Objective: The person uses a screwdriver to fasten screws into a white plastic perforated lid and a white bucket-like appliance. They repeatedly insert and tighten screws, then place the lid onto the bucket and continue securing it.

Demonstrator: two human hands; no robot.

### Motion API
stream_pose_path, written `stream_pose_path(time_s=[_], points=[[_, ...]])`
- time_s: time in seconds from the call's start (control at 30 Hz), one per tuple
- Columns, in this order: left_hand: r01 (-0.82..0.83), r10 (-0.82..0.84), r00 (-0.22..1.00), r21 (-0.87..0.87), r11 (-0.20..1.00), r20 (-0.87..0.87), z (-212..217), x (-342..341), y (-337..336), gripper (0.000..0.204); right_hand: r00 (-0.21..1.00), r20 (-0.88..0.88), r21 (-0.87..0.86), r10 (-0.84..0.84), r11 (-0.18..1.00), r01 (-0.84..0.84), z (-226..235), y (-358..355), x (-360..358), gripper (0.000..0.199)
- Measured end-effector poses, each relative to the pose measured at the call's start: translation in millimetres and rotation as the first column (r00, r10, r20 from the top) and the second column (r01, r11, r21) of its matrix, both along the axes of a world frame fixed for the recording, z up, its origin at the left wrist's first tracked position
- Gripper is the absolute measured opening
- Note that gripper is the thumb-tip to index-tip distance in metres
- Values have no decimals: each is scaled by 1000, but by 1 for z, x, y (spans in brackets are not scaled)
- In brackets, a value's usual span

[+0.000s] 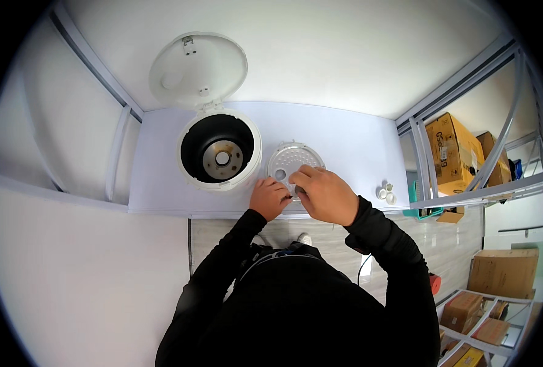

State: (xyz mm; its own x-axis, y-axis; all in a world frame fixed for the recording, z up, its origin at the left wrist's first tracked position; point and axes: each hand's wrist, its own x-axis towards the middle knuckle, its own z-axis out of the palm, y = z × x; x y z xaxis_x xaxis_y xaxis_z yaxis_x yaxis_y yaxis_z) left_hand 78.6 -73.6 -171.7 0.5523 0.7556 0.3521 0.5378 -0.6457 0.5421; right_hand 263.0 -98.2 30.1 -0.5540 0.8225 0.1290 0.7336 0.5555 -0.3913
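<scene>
A white rice cooker stands on the table with its lid raised, and a round metal heating plate shows at the bottom of its dark inside. To its right lies a round, pale inner lid covered with small dimples or holes, with one larger round hole. My left hand is at the near edge of this disc, its fingers drawn together. Over the disc's near right part curls my right hand, thumb and fingers closed. Whatever lies between the fingertips is hidden by the hands.
Several small white round parts sit at the table's right end. A metal frame borders the table on the right, with a teal basket and cardboard boxes beyond. White walls stand behind and left.
</scene>
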Motion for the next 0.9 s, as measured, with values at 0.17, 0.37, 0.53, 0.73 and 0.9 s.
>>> stream_pose_path(time_s=[0.17, 0.37, 0.53, 0.73, 0.9], points=[[61, -61, 997, -5, 998, 43, 2, 0, 8, 15, 997, -67, -35, -25, 999, 22, 13, -3, 3, 29], [77, -81, 989, 37, 996, 120, 11, -2, 14, 13, 922, -243, -98, -301, 953, 286, 29, -9, 7, 30], [14, -14, 985, 1, 1000, 174, 24, 11, 30, 11, 814, -340, -28, -472, 870, 493, 34, -7, 25, 30], [-19, 25, 984, -36, 999, 174, 23, 34, 50, 8, 744, -411, 28, -527, 809, 588, 29, -4, 57, 32], [-96, 109, 985, -96, 991, 133, 19, 55, 69, 11, 772, -399, 42, -494, 832, 553, 23, 14, 79, 31]])
